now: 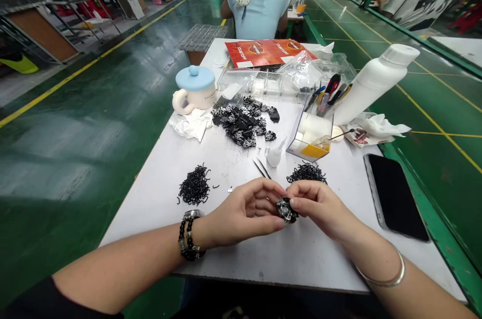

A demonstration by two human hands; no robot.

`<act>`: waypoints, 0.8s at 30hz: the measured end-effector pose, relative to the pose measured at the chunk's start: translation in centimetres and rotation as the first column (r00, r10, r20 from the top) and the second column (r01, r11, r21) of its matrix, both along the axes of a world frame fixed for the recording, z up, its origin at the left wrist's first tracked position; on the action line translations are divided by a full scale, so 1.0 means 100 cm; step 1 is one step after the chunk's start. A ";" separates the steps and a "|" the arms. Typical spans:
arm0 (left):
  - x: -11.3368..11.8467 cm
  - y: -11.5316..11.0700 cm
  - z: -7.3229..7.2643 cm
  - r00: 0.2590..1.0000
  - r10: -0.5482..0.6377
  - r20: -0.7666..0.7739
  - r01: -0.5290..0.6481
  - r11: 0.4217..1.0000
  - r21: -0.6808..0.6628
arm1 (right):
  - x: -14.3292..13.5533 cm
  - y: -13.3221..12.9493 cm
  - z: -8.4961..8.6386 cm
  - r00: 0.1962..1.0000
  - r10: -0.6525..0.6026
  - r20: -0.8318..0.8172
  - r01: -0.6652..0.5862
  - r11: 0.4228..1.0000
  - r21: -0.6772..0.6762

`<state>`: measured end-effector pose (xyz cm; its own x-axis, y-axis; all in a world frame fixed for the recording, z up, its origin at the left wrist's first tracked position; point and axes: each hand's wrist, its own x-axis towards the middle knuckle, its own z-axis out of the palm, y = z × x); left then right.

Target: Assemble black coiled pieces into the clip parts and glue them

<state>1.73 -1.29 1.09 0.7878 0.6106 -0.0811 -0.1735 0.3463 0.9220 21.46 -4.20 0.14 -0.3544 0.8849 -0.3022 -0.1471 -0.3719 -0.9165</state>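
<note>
Near the front of the white table, my left hand (246, 211) holds a small black and silver metal piece (286, 210) between thumb and fingers. The fingertips of my right hand (320, 208) pinch the same piece from the right. Just beyond my hands lie black tweezers (262, 169) and a small white bottle (273, 157). One pile of small black curved parts (194, 185) is left of my left hand; another pile (307, 172) sits behind my right hand. Farther back is a heap of black and silver pieces (244, 121).
A lidded mug (196, 88) and crumpled tissue (192, 124) stand at the left. At the right are a clear box (311, 136), a white bottle (376, 83) and a phone (396, 196). Red card (263, 53) lies at the back; beyond sits a person (258, 3).
</note>
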 end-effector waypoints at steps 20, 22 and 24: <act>0.002 -0.010 -0.003 0.973 0.103 -0.205 -0.039 0.955 0.296 | -0.016 0.049 -0.011 0.515 -0.491 0.703 0.138 0.857 0.497; 0.003 -0.010 -0.003 0.966 0.125 -0.226 -0.057 0.956 0.287 | -0.019 0.052 -0.012 0.505 -0.521 0.688 0.137 0.835 0.532; 0.003 -0.009 -0.004 0.956 0.143 -0.257 -0.073 0.961 0.266 | -0.019 0.049 -0.010 0.528 -0.553 0.645 0.157 0.810 0.565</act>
